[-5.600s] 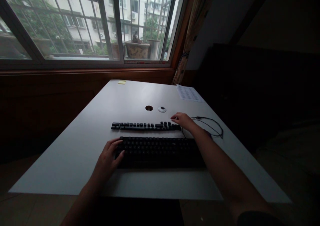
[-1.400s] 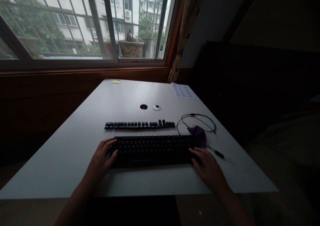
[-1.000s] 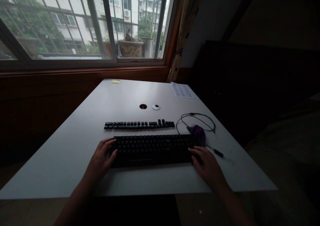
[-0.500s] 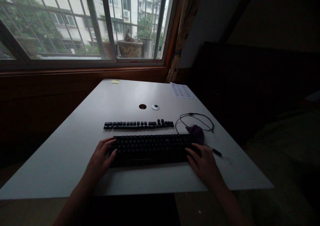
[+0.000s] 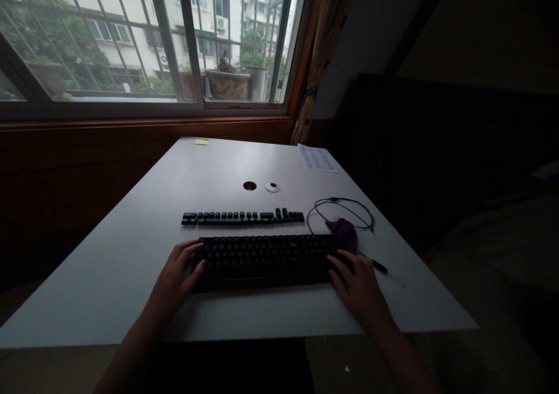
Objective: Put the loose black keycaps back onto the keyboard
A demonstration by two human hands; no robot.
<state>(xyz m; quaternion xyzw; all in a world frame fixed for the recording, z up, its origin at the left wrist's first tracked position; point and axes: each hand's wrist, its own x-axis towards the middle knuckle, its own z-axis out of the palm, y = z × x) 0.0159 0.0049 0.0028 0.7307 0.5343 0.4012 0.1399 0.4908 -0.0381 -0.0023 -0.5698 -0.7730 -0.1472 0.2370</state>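
A black keyboard lies flat on the white table, and its front strip looks bare of keycaps. My left hand holds its left end, thumb on top and fingers over the far corner. At the right end, my right hand grips the keyboard with slightly spread fingers. Just beyond it lie loose black keycaps lined up in two rows. A purple cloth item sits at the far right corner, partly against the keyboard. Beside my right hand is a tool with a black handle, partly hidden.
A black cable lies coiled at the right. Thin wire pieces lie near the tool handle. Farther back are a round table hole, its white cover, printed paper and yellow sticky notes. A window stands behind the table.
The view has shifted very slightly. Both hands stay at the ends of the keyboard, with no clear movement of any object.
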